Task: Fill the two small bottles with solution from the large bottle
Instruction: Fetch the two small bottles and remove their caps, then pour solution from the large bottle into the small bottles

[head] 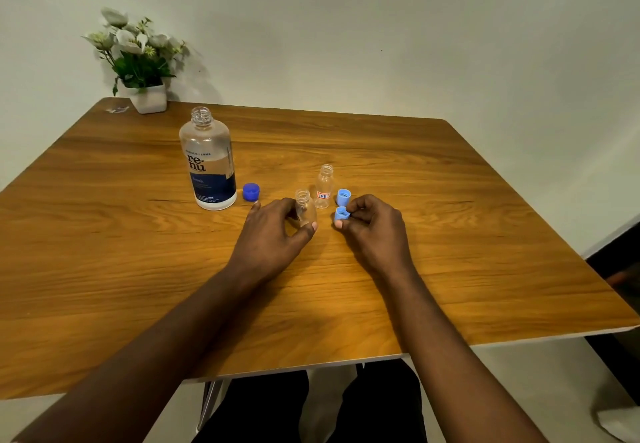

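Left hand (273, 231) grips uncapped small bottle (306, 212); right hand (375, 226) pinches light-blue cap (342, 214).

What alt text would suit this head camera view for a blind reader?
A person's left hand holds a small open bottle while the right hand pinches a light blue cap on a wooden table beside a large uncapped bottle.

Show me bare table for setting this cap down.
Free: the wide table right of the right hand, and the strip behind the labelled small bottle. Crowded: from the large bottle across to the loose light blue cap.
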